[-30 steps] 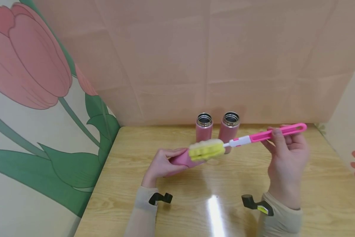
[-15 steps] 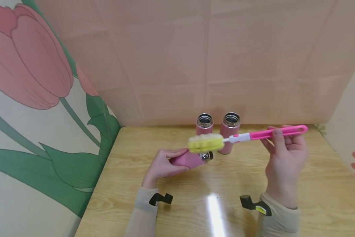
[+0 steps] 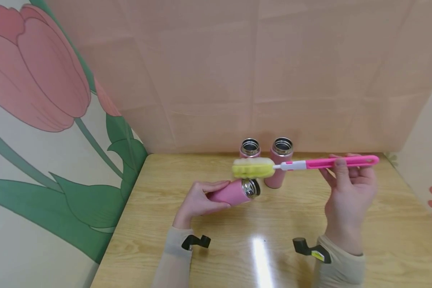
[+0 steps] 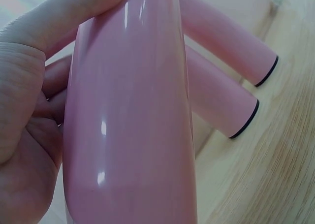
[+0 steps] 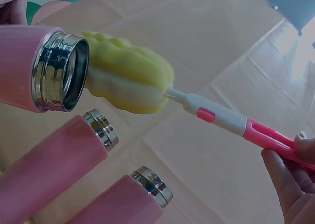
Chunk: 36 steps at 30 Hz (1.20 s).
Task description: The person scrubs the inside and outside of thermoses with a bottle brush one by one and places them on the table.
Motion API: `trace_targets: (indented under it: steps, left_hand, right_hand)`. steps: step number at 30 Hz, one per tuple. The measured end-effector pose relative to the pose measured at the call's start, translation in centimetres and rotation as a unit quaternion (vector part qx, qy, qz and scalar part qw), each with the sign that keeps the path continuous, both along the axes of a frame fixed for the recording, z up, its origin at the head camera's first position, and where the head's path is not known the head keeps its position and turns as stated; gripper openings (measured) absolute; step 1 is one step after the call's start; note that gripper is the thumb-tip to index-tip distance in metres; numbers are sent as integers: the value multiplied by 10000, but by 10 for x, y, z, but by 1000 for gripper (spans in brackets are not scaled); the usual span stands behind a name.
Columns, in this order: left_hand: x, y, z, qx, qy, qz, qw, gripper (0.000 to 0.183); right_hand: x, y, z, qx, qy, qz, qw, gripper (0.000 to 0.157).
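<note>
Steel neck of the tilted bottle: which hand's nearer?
Left. The left hand grips that bottle behind its steel neck; the right hand is farther right, holding the brush by its pink handle.

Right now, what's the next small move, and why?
Probably draw the brush rightward with the right hand, to line its sponge up with the open mouth of the held bottle. The sponge sits outside, its tip hidden behind the neck in the right wrist view; the left hand holds the bottle tilted.
</note>
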<state>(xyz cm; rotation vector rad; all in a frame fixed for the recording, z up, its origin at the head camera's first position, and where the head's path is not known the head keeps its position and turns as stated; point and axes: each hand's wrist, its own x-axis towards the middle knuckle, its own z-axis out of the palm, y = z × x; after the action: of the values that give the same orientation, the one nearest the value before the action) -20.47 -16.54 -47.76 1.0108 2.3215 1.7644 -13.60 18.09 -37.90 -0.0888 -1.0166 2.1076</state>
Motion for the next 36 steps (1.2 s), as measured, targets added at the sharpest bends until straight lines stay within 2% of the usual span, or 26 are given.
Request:
trace_targets:
  steps: [19,27,36]
  left_hand:
    - [2,-2,0,64,56,203,9998,62]
    - [1,-1,-1,204,174,215,9994,62]
    - [1,-1,1,266,202,363,9988,64]
  right_hand:
    - [-2,4,-3,168,-149,-244,9994,39]
    - [-3,7,-6,55,29,-310,9995,37]
    - [-4,8,-6,32,94,-329,9994,27]
